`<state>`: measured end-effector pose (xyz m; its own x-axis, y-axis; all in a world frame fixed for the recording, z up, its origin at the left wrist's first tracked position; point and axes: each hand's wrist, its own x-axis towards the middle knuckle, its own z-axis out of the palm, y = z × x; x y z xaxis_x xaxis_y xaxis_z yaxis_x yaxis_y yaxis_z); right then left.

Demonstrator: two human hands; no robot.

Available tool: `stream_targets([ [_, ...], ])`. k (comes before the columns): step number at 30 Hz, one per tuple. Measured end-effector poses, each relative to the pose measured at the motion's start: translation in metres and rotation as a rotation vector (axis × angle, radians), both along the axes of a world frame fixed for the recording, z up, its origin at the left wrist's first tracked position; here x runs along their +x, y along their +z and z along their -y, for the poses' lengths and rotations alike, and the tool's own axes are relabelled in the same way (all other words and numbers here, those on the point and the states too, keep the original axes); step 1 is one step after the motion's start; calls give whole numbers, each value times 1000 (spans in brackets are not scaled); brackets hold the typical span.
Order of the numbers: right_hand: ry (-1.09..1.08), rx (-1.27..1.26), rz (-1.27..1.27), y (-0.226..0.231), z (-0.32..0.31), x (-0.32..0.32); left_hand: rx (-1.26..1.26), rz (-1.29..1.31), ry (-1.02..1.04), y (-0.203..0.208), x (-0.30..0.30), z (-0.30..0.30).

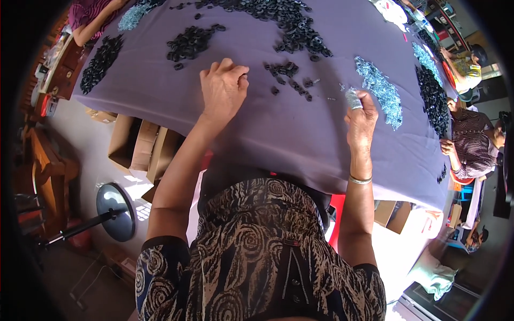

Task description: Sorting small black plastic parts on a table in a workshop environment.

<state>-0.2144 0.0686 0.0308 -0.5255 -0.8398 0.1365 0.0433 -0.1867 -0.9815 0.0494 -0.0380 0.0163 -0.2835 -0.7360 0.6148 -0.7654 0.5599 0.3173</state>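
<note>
Your right hand [362, 115] grasps a silvery clump [353, 99], best pinched lightly; spring-like metal pieces [384, 96] lie just right of its fingertips [364, 97], black rings [290, 69] between both hands; your left hand [225, 88] curls, contents hidden

On the table [289, 128], rings [299, 36] are heaped centrally. Metal pieces [382, 92] are piled rightward (boxes [143, 145] are placed below, left).

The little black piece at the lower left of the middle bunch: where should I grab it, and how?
Probably pinch the black piece by its outer edges, coming down from the left. It looks small and rounded, lying on the cloth, with other black pieces beyond it and to its right.
</note>
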Motion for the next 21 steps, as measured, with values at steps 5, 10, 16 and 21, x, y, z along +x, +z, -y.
stream_targets([
  [5, -35, -5, -430, -11, 5, -3, -26, 23, 87, -1, 6, 8],
  [10, 63, -27, -548, -9, 12, 8, -32, -36, 86, -2, 9, 11],
  [16, 159, 43, -870, 19, 53, 29, -75, -239, -195, 11, -8, -4],
  [21, 305, -12, -1140, 0, 92, 30, 167, -444, -327, 8, -29, -24],
])
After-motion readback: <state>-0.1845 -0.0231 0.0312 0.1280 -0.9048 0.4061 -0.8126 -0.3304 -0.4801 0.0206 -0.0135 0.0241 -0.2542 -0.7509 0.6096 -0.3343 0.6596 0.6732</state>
